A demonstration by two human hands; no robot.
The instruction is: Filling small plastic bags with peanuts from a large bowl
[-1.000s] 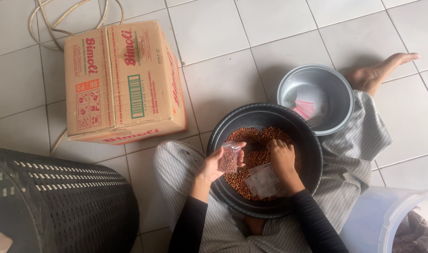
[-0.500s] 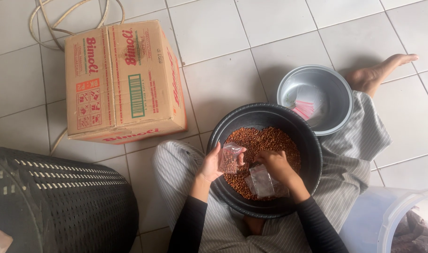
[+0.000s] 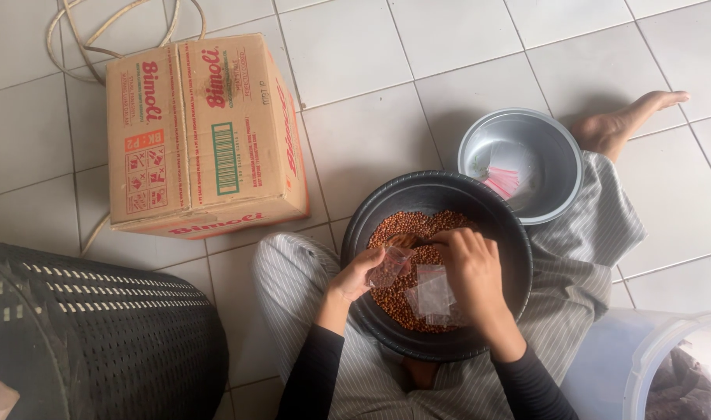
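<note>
A person sits on the tiled floor [image 3: 371, 132] with a big black bowl [image 3: 511, 311] resting on their lap, so it is close and easy to reach. The bowl holds a heap of small reddish-brown peanuts [image 3: 402, 229]. The left hand [image 3: 357, 274] is curled shut around a small clear plastic bag [image 3: 388, 267], holding it low over the nuts, likely so any that fall land back in the bowl. The right hand [image 3: 471, 268] is bent over the nuts next to that bag, fingers curved down; I cannot tell if it is holding any. More empty clear bags [image 3: 433, 294] lie on the nuts just under this hand. On the far right sits a shiny metal bowl [image 3: 554, 152] with a pink bundle [image 3: 502, 181] inside. On the far left is a cardboard box [image 3: 204, 136] with a pale cord [image 3: 99, 35] behind it. A black woven basket [image 3: 91, 334] is near on the left, and a clear plastic tub [image 3: 643, 365] is near on the right.
</note>
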